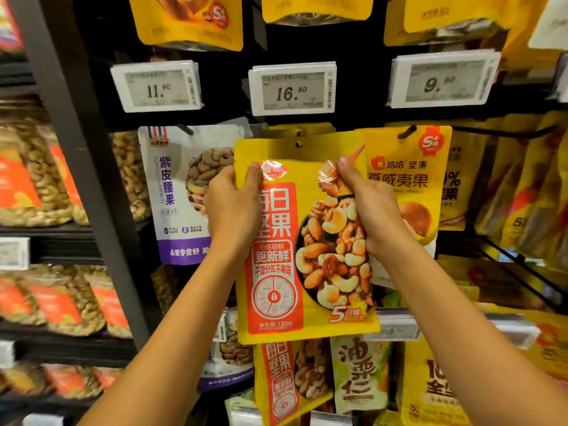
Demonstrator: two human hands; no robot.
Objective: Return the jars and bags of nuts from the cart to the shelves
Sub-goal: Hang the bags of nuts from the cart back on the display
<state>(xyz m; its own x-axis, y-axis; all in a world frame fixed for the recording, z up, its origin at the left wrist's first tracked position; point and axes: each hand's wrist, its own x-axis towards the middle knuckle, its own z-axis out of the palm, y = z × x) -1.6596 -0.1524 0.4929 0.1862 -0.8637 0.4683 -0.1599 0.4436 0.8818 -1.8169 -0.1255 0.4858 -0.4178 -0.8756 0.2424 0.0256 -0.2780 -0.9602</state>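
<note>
A yellow bag of mixed nuts (pixel 307 241) with a red label panel is held upright in front of the peg rack, below the 16.80 price tag (pixel 292 89). My left hand (pixel 233 207) grips its upper left edge, thumb on the front. My right hand (pixel 372 204) pinches its upper right part. The bag's hang hole sits near the peg, in front of other yellow bags of the same kind behind it. The cart is out of view.
A white and purple cashew bag (pixel 181 192) hangs to the left, a yellow macadamia bag (pixel 408 186) to the right. More bags hang above and below. Clear jars of nuts (pixel 40 179) fill the shelves at far left, past a dark upright post (pixel 83 149).
</note>
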